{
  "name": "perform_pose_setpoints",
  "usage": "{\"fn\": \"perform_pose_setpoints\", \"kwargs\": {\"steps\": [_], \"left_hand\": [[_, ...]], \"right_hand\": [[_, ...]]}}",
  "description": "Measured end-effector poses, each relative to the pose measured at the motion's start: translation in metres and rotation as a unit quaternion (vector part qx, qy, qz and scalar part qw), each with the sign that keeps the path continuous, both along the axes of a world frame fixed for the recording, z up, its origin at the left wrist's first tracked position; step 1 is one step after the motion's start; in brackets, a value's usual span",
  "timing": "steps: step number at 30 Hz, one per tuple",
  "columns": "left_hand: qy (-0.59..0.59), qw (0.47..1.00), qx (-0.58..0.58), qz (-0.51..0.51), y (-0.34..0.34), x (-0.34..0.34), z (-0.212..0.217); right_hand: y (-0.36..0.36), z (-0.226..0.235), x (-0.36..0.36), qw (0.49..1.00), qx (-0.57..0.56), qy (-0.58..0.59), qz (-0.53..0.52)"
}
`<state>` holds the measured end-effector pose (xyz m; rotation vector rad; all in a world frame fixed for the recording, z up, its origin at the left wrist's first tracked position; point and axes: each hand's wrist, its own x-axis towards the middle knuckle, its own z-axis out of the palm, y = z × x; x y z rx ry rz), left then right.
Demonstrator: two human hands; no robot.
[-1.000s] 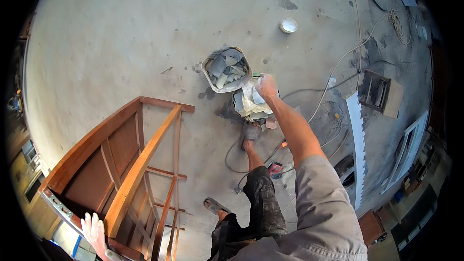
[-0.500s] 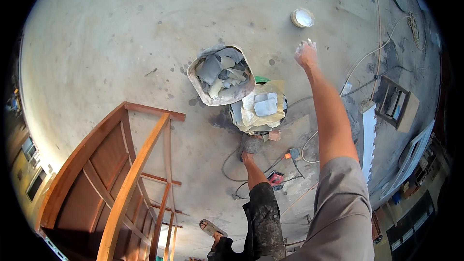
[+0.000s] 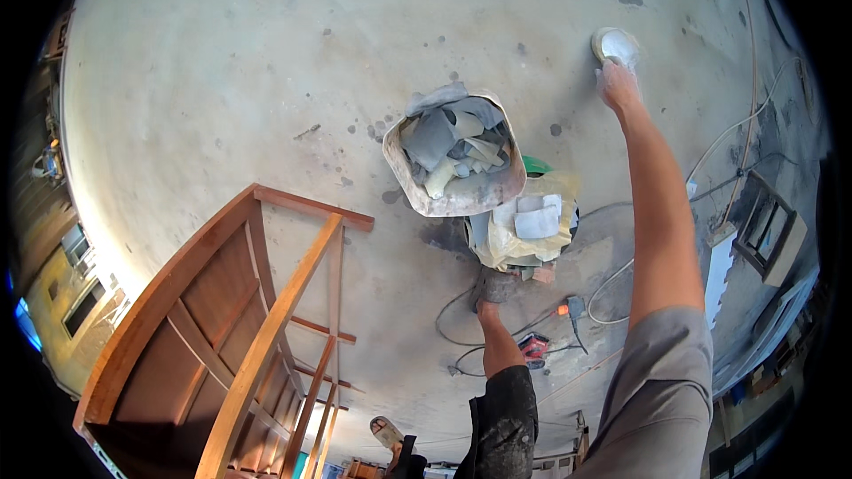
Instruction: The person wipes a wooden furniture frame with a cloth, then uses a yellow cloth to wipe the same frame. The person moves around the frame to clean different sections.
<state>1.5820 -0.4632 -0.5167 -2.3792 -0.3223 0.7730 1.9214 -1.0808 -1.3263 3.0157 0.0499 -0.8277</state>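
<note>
My right hand [image 3: 619, 87], dusted white over the fingers, reaches far forward at the end of a bare forearm with a grey sleeve. Its fingers close over the near rim of a small round tub [image 3: 597, 46] on the floor. White paste or powder fills the tub; which of the two I cannot tell. The fingertips are partly hidden at the rim. Left of the arm stands a pale, dirty bin [image 3: 475, 204] heaped with grey and cream sandpaper scraps [image 3: 435, 142]. My left hand is out of view.
Another container topped with folded sheets [image 3: 537, 222] touches the bin. A red and black power tool [image 3: 533, 349] lies with its cord near my foot [image 3: 495, 287]. A brown wooden furniture frame [image 3: 266, 346] stands at lower left. A small wooden stool or frame [image 3: 770, 235] lies at right.
My right hand has moved forward from the bare floor to the tub and closed on its rim. The whole view has shifted, so the bin and furniture appear farther right.
</note>
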Motion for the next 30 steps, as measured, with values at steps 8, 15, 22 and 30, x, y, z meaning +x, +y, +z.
{"fn": "perform_pose_setpoints", "kwargs": {"steps": [8, 15, 22, 30], "left_hand": [[-0.010, 0.992, -0.116, -0.058, -0.009, 0.042, 0.029], [-0.022, 0.990, -0.134, -0.039, -0.008, 0.030, -0.003], [-0.043, 0.985, -0.168, -0.019, -0.001, 0.013, -0.021], [-0.121, 0.981, -0.154, -0.005, -0.006, -0.013, -0.005]], "right_hand": [[0.078, 0.031, -0.122, 0.981, 0.173, 0.084, 0.004], [0.098, -0.006, -0.155, 0.977, 0.112, 0.047, -0.176], [0.097, -0.036, -0.145, 0.981, 0.051, -0.018, -0.185], [0.092, 0.032, -0.197, 0.835, 0.314, -0.030, -0.451]]}}
